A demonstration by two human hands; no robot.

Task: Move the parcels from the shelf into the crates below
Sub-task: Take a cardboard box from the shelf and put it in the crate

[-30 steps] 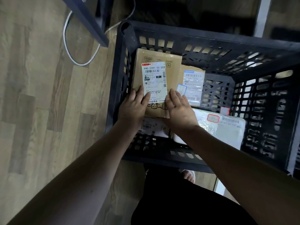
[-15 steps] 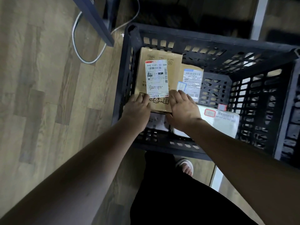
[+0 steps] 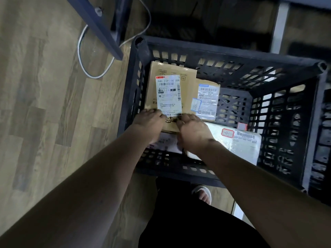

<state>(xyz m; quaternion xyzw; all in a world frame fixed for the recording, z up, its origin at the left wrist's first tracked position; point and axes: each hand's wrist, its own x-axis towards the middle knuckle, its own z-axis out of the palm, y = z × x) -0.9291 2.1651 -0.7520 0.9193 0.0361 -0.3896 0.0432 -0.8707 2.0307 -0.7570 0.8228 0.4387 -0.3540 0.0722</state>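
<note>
One brown cardboard parcel (image 3: pixel 170 90) bears a white barcode label (image 3: pixel 168 94).

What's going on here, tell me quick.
A person is loading parcels into a dark plastic crate on the floor. Both hands, left hand and right hand, are at the near edge of a brown cardboard parcel lying flat in the crate; blur hides the grip. A smaller brown parcel and a white padded mailer already lie beside it.
</note>
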